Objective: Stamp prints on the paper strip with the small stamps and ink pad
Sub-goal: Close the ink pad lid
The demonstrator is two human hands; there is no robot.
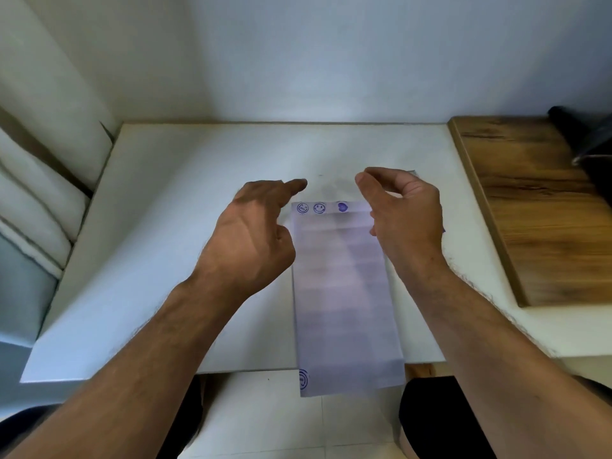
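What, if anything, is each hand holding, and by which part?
Nothing: the left hand and right hand hover with loosely curled fingers above the paper strip.

Open desk on the left and far side; clutter only at the right.

The white desk [185, 226] lies bare left of the paper strip [344, 293] and beyond its far end up to the wall [331, 61]. On the right, a raised wooden board [530, 210] borders the desk, a dark object [583, 140] on its far corner. The left hand [255, 233] and right hand [404, 210] flank the strip's far end, a gap between them.
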